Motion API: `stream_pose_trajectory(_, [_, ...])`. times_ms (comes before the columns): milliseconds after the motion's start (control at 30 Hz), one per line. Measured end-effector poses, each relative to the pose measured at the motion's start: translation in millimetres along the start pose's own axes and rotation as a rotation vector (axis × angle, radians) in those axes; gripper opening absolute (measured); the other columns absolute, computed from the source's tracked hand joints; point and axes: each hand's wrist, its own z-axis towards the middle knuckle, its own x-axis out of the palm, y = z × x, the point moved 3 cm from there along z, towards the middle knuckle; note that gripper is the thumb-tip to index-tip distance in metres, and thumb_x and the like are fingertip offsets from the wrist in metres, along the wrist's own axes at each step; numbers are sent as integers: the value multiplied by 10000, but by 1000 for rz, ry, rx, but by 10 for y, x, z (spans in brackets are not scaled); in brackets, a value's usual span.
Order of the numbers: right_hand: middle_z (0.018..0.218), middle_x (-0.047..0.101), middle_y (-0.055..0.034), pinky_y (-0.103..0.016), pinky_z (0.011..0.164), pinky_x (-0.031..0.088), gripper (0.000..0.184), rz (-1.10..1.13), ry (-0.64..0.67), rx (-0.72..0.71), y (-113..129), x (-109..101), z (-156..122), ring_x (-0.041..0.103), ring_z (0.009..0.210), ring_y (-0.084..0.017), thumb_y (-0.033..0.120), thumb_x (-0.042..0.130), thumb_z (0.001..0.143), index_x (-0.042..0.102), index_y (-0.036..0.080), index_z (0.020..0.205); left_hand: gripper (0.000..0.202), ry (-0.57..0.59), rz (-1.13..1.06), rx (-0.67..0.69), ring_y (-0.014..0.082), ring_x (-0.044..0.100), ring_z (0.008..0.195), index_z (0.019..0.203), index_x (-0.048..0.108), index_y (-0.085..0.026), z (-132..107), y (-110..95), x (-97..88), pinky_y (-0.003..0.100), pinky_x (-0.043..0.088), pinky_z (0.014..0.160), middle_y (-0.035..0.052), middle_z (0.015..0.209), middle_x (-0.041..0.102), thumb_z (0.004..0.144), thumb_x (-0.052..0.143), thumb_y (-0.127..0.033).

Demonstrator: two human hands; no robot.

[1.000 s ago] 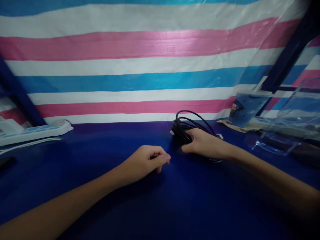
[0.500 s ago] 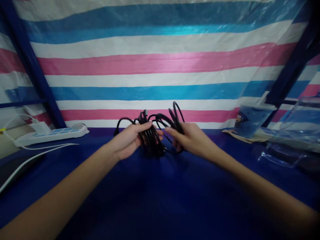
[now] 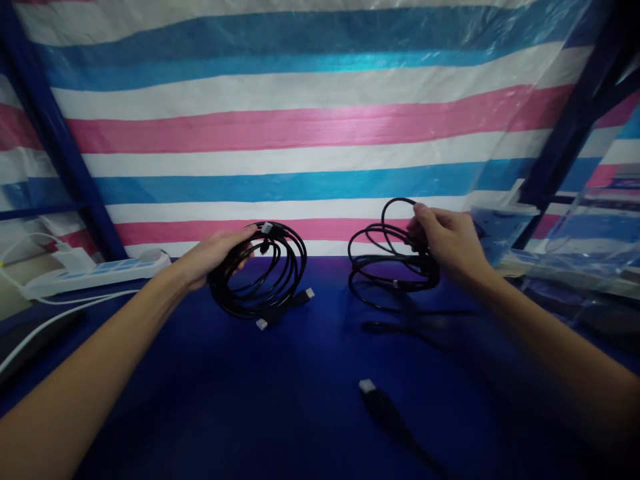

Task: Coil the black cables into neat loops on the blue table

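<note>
My left hand (image 3: pixel 223 252) grips the left side of a round coil of black cable (image 3: pixel 300 253), thumb on top and fingers partly hidden behind the loops. Light-coloured metal plugs stick out from this coil's top and lower right. Apart from it, my right hand (image 3: pixel 447 233) pinches a second, looser bundle of black cable (image 3: pixel 353 267) by its upper right loops. Some of its strands hang down toward the blue table. Nearer to me lies a black cable end with a USB-like plug (image 3: pixel 383 407).
A white power strip (image 3: pixel 120 272) with a charger (image 3: pixel 77 259) stands at the far left, white cords (image 3: pixel 60 313) beside it. Behind my right hand is a blue cup (image 3: pixel 500 230) with a straw. A transparent container (image 3: pixel 585 247) stands at right. Striped sheeting (image 3: pixel 300 127) hangs at the back.
The black cables, bunched together between my hands before, are now two separate bundles. My left hand has moved left, my right hand right and up. A plug end now shows in front.
</note>
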Motion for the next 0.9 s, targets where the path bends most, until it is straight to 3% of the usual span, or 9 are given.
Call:
stream_pose_trajectory(100, [734,611,-63,-282,620,418,353,-10,321,-97,170,229,-157,559,676,-162,463,434,891,570,164,761,415,188,-99,-53,111,479,464,765,585,-155,-74,-5,168,203,340,408,31,568,567,776,549,-569])
stream_pose_trajectory(233, [943,648,-90,-305,740,431,368,-196,786,-333,280,657,-573,591,843,-198,473,442,899,601,154,990,304,457,-102,42,133,574,578,894,564,-154,-277,-115,510,233,443,562,33,667,635,776,633,-425])
stream_pose_trajectory(333, [1062,640,-115,-334,797,429,319,-263,859,-425,188,840,-736,596,927,-231,389,485,885,597,148,1063,347,654,-76,21,143,595,619,950,571,-155,-430,-112,795,252,444,591,36,722,656,826,558,-479])
stream_pose_trajectory(433, [1041,654,-88,-323,807,428,202,-212,859,-440,106,861,-715,600,909,-216,234,510,846,647,163,976,439,820,12,18,155,602,741,854,648,-124,-518,-44,1004,246,421,642,79,837,674,870,459,-520])
stream_pose_trajectory(500, [986,665,-80,-319,782,439,197,-88,833,-312,108,824,-652,602,868,-207,202,510,825,662,158,943,394,811,-22,8,154,595,782,817,658,-120,-513,2,1066,243,411,673,84,885,671,867,490,-473])
stream_pose_trajectory(600, [923,669,-86,-314,742,461,222,339,782,5,218,782,-619,597,831,-196,233,482,834,669,143,913,275,620,-212,-36,137,583,710,807,584,-136,-447,49,1064,251,407,654,52,798,640,839,551,-407])
stream_pose_trajectory(667, [971,659,-95,-320,738,474,273,675,749,177,331,788,-665,588,869,-199,284,432,870,667,152,914,253,491,-266,13,107,532,636,788,537,-146,-419,52,1042,237,382,613,7,712,576,823,580,-393])
stream_pose_trajectory(733, [1017,648,-97,-305,729,480,312,883,738,291,427,817,-745,585,895,-193,358,421,899,660,162,942,239,464,-226,106,90,474,609,794,534,-148,-430,34,1050,222,352,583,-20,683,522,796,623,-369])
stream_pose_trajectory(900, [834,654,-50,-217,659,459,189,896,692,399,483,864,-839,604,722,-122,311,645,808,633,138,883,221,428,-114,285,67,399,528,824,569,-156,-464,-17,1090,197,292,483,-40,629,468,776,650,-356])
